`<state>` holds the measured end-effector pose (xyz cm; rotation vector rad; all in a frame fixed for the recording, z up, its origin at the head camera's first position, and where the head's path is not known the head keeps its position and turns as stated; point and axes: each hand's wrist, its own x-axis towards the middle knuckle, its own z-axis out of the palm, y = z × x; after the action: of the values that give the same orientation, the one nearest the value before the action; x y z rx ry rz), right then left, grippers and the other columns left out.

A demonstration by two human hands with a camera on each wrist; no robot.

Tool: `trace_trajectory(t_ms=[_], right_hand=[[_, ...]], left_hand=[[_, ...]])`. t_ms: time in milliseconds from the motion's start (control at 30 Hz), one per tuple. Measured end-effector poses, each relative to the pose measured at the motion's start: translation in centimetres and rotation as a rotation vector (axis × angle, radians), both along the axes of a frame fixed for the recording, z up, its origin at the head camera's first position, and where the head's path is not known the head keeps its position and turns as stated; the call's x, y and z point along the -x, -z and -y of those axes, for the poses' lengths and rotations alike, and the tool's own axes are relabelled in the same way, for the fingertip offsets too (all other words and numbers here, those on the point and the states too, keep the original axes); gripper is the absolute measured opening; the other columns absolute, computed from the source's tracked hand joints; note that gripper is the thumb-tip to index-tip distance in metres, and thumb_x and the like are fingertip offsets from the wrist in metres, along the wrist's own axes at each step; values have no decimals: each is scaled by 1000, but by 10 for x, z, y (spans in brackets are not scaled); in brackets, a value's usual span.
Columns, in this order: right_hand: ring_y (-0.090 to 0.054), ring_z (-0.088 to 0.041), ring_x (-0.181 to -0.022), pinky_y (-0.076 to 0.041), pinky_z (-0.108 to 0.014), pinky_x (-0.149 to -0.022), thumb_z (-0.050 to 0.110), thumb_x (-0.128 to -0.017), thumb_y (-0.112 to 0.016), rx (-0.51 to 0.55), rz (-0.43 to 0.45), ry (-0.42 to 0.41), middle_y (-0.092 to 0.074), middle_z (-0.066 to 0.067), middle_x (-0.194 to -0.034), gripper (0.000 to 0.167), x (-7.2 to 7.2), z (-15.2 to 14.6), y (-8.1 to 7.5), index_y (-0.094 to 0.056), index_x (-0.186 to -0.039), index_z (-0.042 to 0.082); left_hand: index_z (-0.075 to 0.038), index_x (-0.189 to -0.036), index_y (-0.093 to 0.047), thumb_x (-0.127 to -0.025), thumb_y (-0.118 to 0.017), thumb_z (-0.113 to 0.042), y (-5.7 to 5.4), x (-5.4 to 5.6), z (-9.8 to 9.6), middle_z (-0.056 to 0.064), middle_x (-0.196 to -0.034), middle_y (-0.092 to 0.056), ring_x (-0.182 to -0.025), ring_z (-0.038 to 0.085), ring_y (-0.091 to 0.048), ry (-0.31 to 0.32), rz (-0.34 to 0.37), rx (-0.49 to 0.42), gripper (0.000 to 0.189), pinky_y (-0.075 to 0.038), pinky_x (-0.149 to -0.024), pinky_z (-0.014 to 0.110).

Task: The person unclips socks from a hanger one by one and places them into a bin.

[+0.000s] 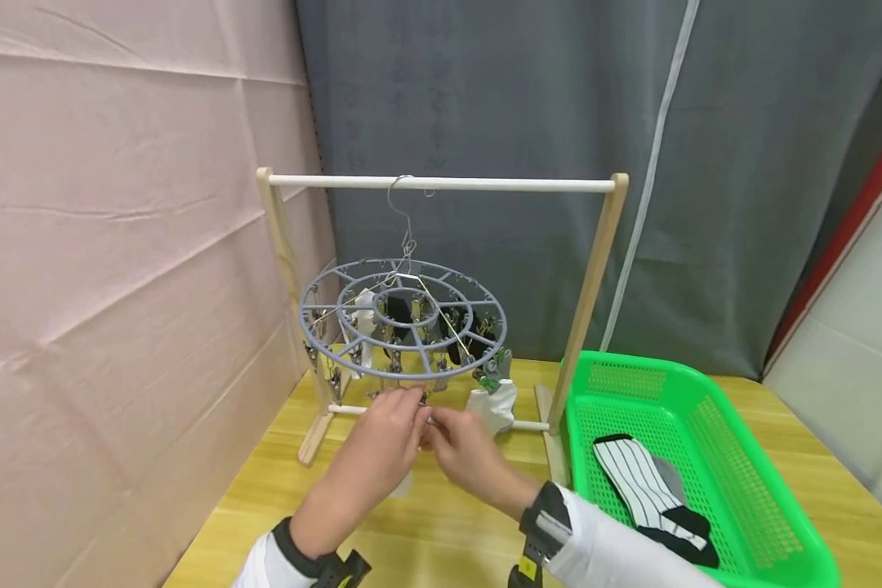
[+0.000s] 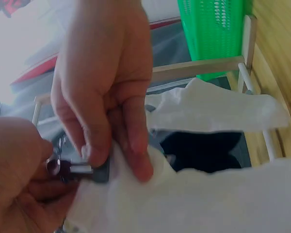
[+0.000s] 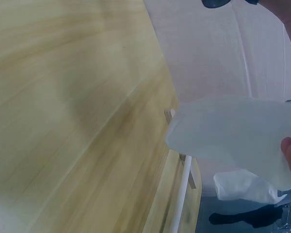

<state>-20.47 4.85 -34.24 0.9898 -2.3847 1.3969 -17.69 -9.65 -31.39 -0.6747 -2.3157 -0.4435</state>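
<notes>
Both hands meet under the front rim of a round grey clip hanger (image 1: 404, 376). My left hand (image 1: 385, 429) pinches a metal clip (image 2: 80, 168) there, seen close in the left wrist view. Beside it, my right hand (image 1: 463, 449) pinches the upper end of a white sock (image 2: 223, 201), fingers close to the clip's tip. In the right wrist view the same sock (image 3: 233, 131) stretches away from the fingertips. Another white sock (image 1: 494, 406) hangs from the hanger to the right of the hands.
The hanger hooks over the white bar (image 1: 485, 184) of a wooden-sided rack (image 1: 595, 278). Dark and light socks hang at its back. At right, a green basket (image 1: 768, 457) contains a striped sock (image 1: 635, 474) and a grey item (image 1: 669, 476). A pink cloth wall (image 1: 118, 286) borders the left.
</notes>
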Motion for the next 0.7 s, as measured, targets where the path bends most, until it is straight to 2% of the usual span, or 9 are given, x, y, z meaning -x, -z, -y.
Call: trace_trajectory(t_ms=[133, 233, 367, 467, 600, 700], right_hand=[[-74, -26, -79, -60, -21, -70, -1, -98, -50, 5, -15, -45, -73, -23, -97, 21, 0, -1, 5, -64, -110, -9], [-74, -26, -79, -59, -19, -70, 0, -99, -48, 13, -21, -55, -73, -23, -96, 22, 1, -2, 6, -64, -112, -9], [-74, -28, -79, -57, -16, -70, 1, -99, -49, 6, -43, -29, -73, -22, -97, 23, 1, -5, 6, -64, -115, -8], [-74, -24, -77, -57, -15, -68, 3, -98, -52, -3, -95, 33, -74, -18, -96, 23, 1, -7, 6, -66, -114, -4], [-73, -18, -71, -56, -14, -63, 5, -96, -57, 14, -172, 116, -76, -14, -87, 19, 1, -10, 5, -70, -108, -2], [-74, -17, -69, -55, -13, -62, 5, -95, -58, 31, -174, 129, -76, -15, -84, 18, 1, -11, 6, -71, -105, -3]], left_hand=[[9, -116, -61, -93, -60, -8, 1, -3, -5, 19, -108, -68, -100, 29, -65, -21, 22, -1, 28, -58, -87, 35], [9, -116, -61, -92, -61, -4, 2, -2, -6, 19, -104, -67, -96, 28, -67, -2, 44, -56, 27, -59, -83, 32], [5, -113, -66, -89, -66, -5, 0, 1, -6, 18, -105, -70, -94, 28, -69, 25, 63, -149, 25, -59, -80, 34], [3, -108, -69, -86, -69, -7, -1, 3, -5, 16, -101, -73, -87, 25, -71, 45, 44, -203, 23, -60, -75, 32], [5, -104, -71, -83, -72, -4, -1, 4, -4, 15, -92, -75, -70, 17, -68, 85, 7, -259, 23, -55, -61, 20], [4, -99, -72, -82, -74, -3, -1, 5, -3, 13, -86, -75, -62, 13, -66, 106, -45, -284, 19, -50, -55, 14]])
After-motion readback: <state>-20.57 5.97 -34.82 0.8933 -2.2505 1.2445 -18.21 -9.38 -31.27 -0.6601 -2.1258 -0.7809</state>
